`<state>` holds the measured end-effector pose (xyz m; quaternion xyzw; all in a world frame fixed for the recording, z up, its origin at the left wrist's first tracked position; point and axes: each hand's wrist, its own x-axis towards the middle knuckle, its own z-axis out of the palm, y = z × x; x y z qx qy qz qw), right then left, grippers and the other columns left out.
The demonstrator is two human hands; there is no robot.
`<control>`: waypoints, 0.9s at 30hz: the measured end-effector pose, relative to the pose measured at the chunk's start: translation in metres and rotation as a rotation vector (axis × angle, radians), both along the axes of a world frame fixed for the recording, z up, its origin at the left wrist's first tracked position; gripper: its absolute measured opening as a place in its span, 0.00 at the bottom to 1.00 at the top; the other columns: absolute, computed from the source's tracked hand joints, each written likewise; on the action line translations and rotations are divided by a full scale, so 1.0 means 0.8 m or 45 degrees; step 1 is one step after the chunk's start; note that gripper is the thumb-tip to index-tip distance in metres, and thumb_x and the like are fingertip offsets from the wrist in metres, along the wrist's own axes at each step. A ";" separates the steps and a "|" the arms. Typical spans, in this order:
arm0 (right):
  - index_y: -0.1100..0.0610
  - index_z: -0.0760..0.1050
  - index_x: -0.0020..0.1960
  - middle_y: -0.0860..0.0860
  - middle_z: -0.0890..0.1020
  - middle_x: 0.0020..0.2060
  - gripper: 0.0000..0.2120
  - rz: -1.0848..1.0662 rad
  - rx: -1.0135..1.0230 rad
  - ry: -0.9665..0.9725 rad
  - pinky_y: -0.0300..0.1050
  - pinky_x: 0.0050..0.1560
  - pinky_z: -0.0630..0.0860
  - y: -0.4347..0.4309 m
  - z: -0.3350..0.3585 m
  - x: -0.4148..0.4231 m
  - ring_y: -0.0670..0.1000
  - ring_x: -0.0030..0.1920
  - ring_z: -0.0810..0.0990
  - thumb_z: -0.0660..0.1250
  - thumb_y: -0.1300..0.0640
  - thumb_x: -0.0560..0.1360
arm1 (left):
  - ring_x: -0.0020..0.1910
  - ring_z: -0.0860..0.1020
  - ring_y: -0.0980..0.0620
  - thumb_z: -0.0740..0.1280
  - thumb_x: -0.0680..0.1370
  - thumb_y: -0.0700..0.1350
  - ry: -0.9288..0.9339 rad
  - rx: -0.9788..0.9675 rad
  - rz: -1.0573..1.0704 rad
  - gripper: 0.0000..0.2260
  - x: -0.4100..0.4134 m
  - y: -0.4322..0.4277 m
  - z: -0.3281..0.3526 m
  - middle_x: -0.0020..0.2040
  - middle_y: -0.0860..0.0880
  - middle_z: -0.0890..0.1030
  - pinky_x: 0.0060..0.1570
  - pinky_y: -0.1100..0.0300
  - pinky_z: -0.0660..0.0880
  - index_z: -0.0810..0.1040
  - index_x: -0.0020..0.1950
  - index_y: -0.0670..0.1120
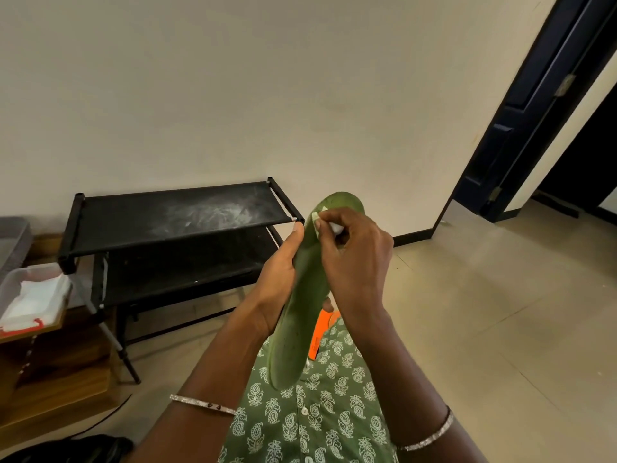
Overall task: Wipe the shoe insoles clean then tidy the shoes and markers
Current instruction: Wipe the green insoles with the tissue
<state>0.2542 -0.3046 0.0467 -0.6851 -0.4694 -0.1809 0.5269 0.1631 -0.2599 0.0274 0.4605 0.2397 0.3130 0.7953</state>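
Standing nearly upright at the centre of the frame, the green insole has its rounded toe end at the top and its heel end low over the person's green patterned garment. The left hand grips it along its left edge, fingers wrapped behind and thumb lying up the rim. The right hand pinches a small white wipe and presses it onto the insole's upper part, just below the toe end.

To the right and lower right, bare tiled floor runs to the frame's edge, and above the hands the plain wall fills the frame. On the left the room is tighter: the front right corner of a black shoe rack sits just beside the left thumb, with a pale dusty smear on its top shelf.

Behind the insole's lower half an orange object peeks out, mostly hidden; what it is cannot be told. At the left edge a clear tub holding white sheets rests on a wooden unit, with a grey tray above it. A dark shape lies in the lower left corner. A dark blue door stands open at upper right.
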 end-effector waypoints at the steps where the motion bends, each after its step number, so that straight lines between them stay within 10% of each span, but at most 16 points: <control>1: 0.54 0.84 0.46 0.46 0.85 0.39 0.01 -0.001 0.001 -0.001 0.31 0.38 0.73 -0.001 -0.001 -0.001 0.43 0.36 0.79 0.74 0.58 0.75 | 0.49 0.85 0.46 0.53 0.84 0.58 0.004 -0.003 0.001 0.24 0.000 0.000 -0.001 0.53 0.42 0.86 0.44 0.55 0.83 0.84 0.58 0.46; 8: 0.56 0.84 0.50 0.48 0.84 0.42 0.05 0.137 -0.075 -0.037 0.41 0.42 0.78 -0.024 -0.028 -0.032 0.44 0.41 0.80 0.73 0.61 0.75 | 0.56 0.83 0.45 0.54 0.83 0.61 -0.010 -0.068 0.005 0.30 -0.002 0.003 0.000 0.54 0.39 0.84 0.61 0.53 0.77 0.80 0.61 0.36; 27: 0.57 0.84 0.47 0.49 0.82 0.40 0.03 0.100 -0.093 -0.088 0.40 0.39 0.76 -0.020 -0.025 -0.024 0.46 0.38 0.78 0.73 0.62 0.74 | 0.54 0.83 0.46 0.55 0.84 0.59 -0.052 -0.122 -0.022 0.27 -0.002 0.000 0.003 0.54 0.40 0.84 0.57 0.56 0.80 0.79 0.63 0.37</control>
